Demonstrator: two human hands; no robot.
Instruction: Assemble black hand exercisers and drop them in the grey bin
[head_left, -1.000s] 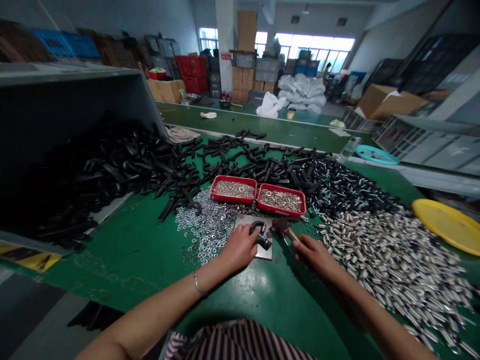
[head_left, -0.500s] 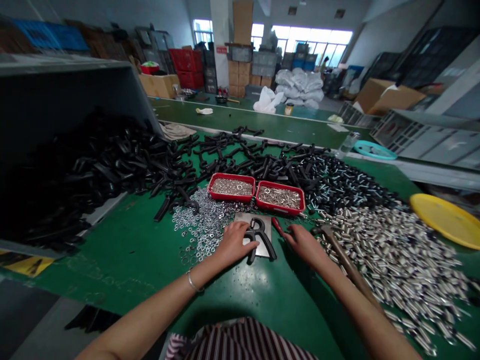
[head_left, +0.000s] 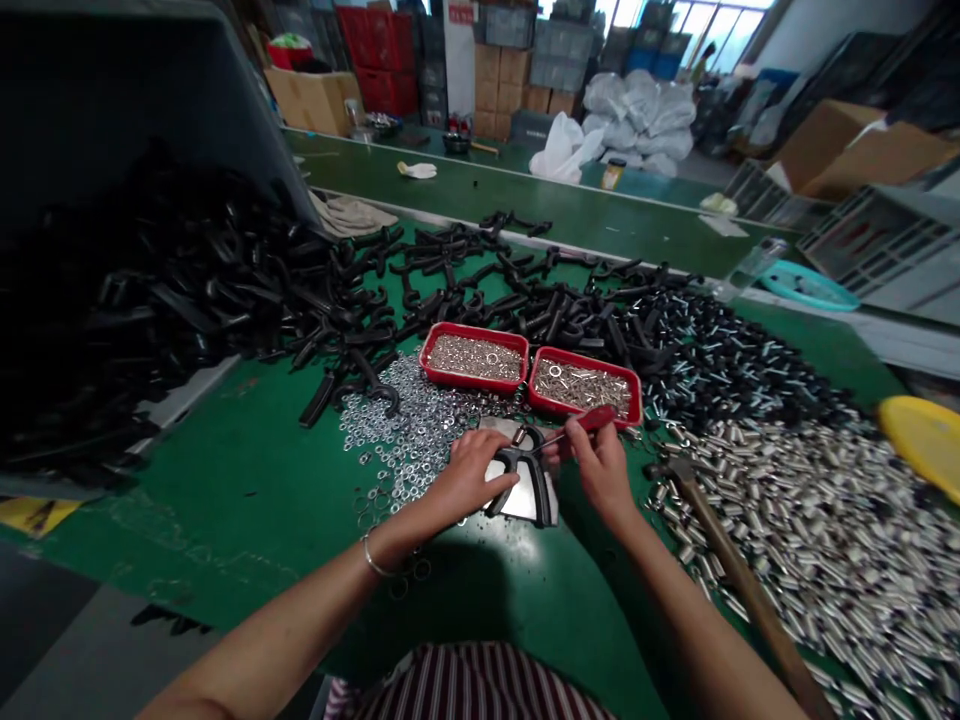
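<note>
My left hand point(head_left: 472, 474) is closed on a black spring clamp point(head_left: 539, 488), its two handles pointing toward me and a small metal spring at its upper end. Beneath the clamp lies a square metal plate point(head_left: 519, 503). In my right hand point(head_left: 602, 470) is a screwdriver point(head_left: 596, 418) with a red handle; its thin shaft points left to the clamp's upper part. Whether the tip touches the spring, I cannot tell. Just beyond stand two red trays, the left tray point(head_left: 474, 385) with tiny metal parts and the right tray point(head_left: 551, 405) with small pins.
Loose metal rings point(head_left: 405, 440) spread left of the plate. A hammer point(head_left: 731, 555) lies to the right, beside a heap of metal springs point(head_left: 817, 520). Black clamp parts point(head_left: 247, 280) spill from a grey bin point(head_left: 262, 110); more lie behind the trays. A yellow lid point(head_left: 922, 440) is far right.
My right hand has lifted the red screwdriver from the table and brought its shaft over the clamp. My left hand stays on the clamp. The camera view has tipped downward.
</note>
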